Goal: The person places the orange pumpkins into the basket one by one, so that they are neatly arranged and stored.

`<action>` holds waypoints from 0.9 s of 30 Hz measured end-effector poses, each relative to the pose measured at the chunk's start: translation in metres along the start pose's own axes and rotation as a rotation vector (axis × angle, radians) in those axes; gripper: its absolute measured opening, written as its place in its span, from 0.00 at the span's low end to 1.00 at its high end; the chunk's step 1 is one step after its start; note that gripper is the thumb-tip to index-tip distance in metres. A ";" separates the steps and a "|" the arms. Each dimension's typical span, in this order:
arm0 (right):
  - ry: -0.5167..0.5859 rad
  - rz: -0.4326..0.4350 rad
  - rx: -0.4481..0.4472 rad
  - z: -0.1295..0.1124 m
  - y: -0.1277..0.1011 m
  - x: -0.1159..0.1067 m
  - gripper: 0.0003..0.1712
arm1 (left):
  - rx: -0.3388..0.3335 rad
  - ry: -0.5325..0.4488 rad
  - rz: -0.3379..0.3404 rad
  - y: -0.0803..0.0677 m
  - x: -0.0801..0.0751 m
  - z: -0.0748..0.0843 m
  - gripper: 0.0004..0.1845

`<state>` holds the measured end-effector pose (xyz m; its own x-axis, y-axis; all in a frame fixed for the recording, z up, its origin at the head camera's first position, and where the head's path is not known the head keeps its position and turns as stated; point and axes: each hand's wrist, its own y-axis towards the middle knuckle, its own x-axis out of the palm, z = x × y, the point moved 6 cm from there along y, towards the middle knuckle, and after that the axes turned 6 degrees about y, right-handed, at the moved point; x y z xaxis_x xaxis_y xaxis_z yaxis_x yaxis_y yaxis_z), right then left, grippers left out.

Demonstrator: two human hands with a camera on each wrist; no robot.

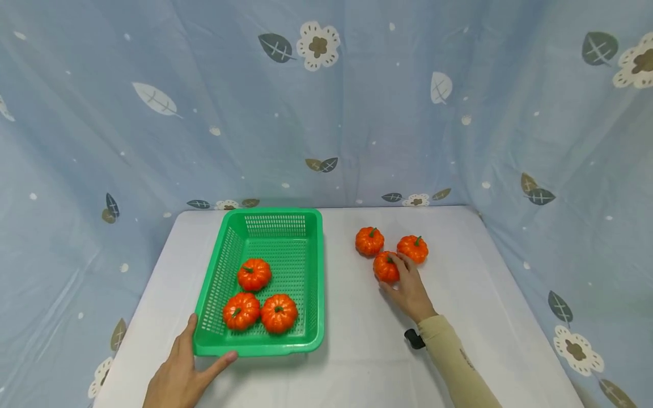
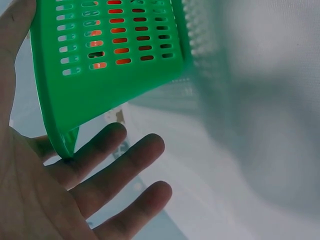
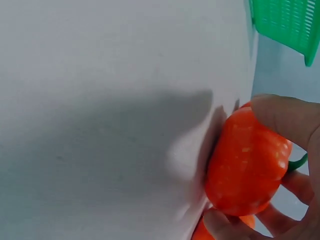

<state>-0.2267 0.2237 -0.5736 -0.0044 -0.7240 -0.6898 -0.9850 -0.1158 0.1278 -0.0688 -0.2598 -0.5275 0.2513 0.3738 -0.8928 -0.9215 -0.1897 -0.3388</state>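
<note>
The right grip point(image 1: 410, 290) pinches a round pumpkin point(image 1: 384, 269) on the counter point(image 1: 357, 362), at its ten o'clock side. The green basket point(image 1: 288, 255) lies at nine o'clock. The left grip point(image 1: 176, 365), fingers spread, touches the basket's seven o'clock corner.

Basket point(image 1: 265, 349): uniform green, walls point(image 2: 90, 97) patterned with slots point(image 2: 121, 50). Pumpkins point(image 1: 278, 318): orange, all six; stems point(image 1: 278, 309) green. Table point(image 1: 357, 357): plain white. Curtain point(image 1: 229, 158): blue, printed with white, brown-centred flowers point(image 1: 318, 46), white dots point(image 1: 215, 131), and leaves point(image 1: 276, 47) in white, grey-green and olive-brown. Sleeve point(image 1: 454, 360): beige, small dark marking point(image 1: 466, 359). Wrist device point(image 1: 414, 339): black.
</note>
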 end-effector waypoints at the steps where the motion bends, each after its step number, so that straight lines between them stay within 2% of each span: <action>1: -0.002 0.001 -0.007 0.000 0.000 0.001 0.45 | -0.001 -0.001 -0.001 0.000 0.000 0.000 0.72; 7: -0.001 0.015 -0.026 -0.004 -0.001 0.003 0.43 | 0.009 -0.006 0.011 -0.001 -0.002 0.000 0.72; 15: 0.013 0.000 0.023 -0.003 -0.002 0.006 0.40 | 0.005 -0.010 0.009 -0.002 -0.001 0.000 0.72; 22: 0.008 -0.025 0.021 -0.005 -0.002 0.008 0.42 | 0.010 -0.010 0.033 -0.002 -0.002 -0.001 0.72; 27: 0.011 -0.019 0.034 -0.008 -0.003 0.007 0.45 | 0.002 -0.014 0.017 -0.002 -0.001 -0.003 0.72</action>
<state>-0.2224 0.2138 -0.5732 0.0165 -0.7294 -0.6839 -0.9901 -0.1071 0.0903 -0.0661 -0.2619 -0.5268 0.2319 0.3830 -0.8942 -0.9260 -0.1946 -0.3235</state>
